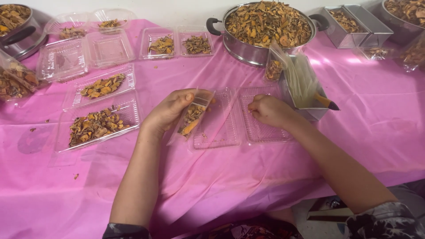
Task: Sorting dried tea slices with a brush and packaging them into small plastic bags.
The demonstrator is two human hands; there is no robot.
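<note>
While the left hand [170, 110] grips a small clear bag [192, 118] part-filled with dried yellow-brown slices, the open clamshell tray [241, 119] lies flat on the pink tablecloth [212, 186] directly beside it. The bag is tilted, its long axis running from the thumb at its upper end down and toward the person, and its lower part rests over the tray's left half. That left half is nearly bare, apart from a crumb or two. The right hand [270, 110] is curled into a loose fist on the tray's right half, fingers pressed to the plastic; whether it pinches anything cannot be told. So the left hand is the one nearer the bag, touching it, while the right sits just across the tray's hinge. Beyond the tray stands a large steel pot [259, 53] heaped with the same slices, and left of the tray lie filled trays [97, 124].
</note>
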